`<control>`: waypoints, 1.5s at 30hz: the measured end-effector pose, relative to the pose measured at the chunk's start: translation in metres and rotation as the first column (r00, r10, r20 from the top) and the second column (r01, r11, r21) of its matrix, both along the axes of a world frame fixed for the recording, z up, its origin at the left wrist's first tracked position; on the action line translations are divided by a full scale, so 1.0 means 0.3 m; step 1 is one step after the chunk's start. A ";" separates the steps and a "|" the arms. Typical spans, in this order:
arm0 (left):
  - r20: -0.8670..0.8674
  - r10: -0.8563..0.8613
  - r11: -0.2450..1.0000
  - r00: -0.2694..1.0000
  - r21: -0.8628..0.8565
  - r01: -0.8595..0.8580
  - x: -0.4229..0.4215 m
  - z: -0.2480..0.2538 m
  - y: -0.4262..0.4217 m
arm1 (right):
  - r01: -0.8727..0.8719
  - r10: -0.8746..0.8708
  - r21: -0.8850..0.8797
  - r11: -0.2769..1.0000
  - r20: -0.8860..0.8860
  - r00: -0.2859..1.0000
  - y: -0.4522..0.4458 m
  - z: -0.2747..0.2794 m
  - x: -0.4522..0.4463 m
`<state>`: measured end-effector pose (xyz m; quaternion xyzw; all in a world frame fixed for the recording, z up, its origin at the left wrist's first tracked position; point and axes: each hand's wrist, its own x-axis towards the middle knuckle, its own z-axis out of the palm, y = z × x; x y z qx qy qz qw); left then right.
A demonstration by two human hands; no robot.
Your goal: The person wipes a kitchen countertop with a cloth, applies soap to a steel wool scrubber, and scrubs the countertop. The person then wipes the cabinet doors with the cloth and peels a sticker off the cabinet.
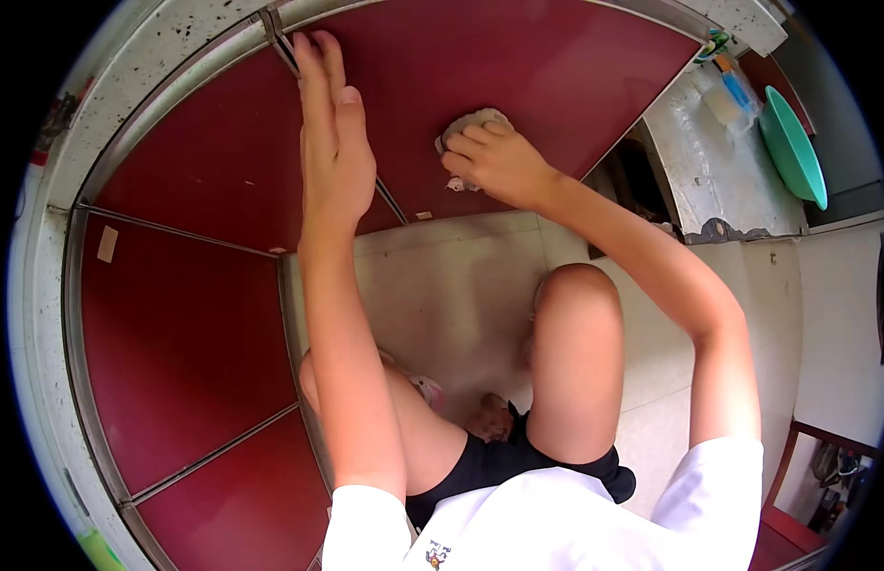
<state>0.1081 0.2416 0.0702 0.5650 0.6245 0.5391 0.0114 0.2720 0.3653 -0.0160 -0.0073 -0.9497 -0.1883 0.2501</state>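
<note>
My right hand [499, 162] presses a crumpled, pale rag [478, 120] against the red cabinet door [556, 67]. Its fingers are bent over the rag, and part of the cloth sticks out above and below them. My left hand [335, 152] is raised with straight fingers along the metal-trimmed side of the same door, near the gap between two panels. Nothing is held in it. Whether its fingertips touch the door frame I cannot tell.
More red cabinet panels [180, 352] with metal trim line the left side under a speckled counter edge [137, 105]. At the right, a green basin [792, 147] leans beside a worn grey slab [708, 162]. My bent knees [580, 352] are over the tiled floor [442, 285].
</note>
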 end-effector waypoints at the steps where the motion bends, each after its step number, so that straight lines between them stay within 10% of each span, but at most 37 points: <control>1: -0.005 -0.001 1.000 1.000 0.001 0.001 0.001 0.004 -0.002 | -0.031 0.025 -0.130 0.991 -0.043 0.999 -0.022 0.063 0.003; 9: -0.036 -0.020 0.999 0.999 0.025 0.021 -0.009 -0.008 0.003 | 0.009 -0.027 -0.034 0.999 -0.577 0.816 -0.011 0.413 -0.060; 18: -0.075 -0.038 0.999 0.996 0.028 0.040 -0.009 -0.022 0.021 | 0.053 -0.058 -0.058 0.997 -0.091 0.994 0.026 -0.231 0.039; 26: -0.057 -0.073 0.995 0.996 0.060 0.077 -0.018 -0.033 0.021 | 0.021 -0.108 -0.139 0.990 -0.654 0.749 0.028 0.396 0.027; 30: -0.049 -0.077 0.993 0.996 0.083 0.081 -0.023 -0.038 0.030 | 0.110 -0.049 0.070 0.991 -0.583 0.811 0.093 0.227 0.016; 35: -0.055 -0.045 0.996 0.997 0.078 0.049 -0.015 -0.038 0.029 | 0.047 -0.074 -0.137 0.990 -0.206 0.976 0.068 -0.243 0.134; 38: 0.002 -0.057 0.996 0.998 0.069 0.057 0.000 -0.031 0.025 | 0.054 -0.067 -0.345 0.937 -0.025 0.997 0.037 -0.216 0.196; 45: -0.028 -0.026 0.997 0.999 0.071 0.028 0.000 -0.038 0.032 | -0.035 -0.085 -0.169 0.985 -0.650 0.755 0.044 0.376 0.148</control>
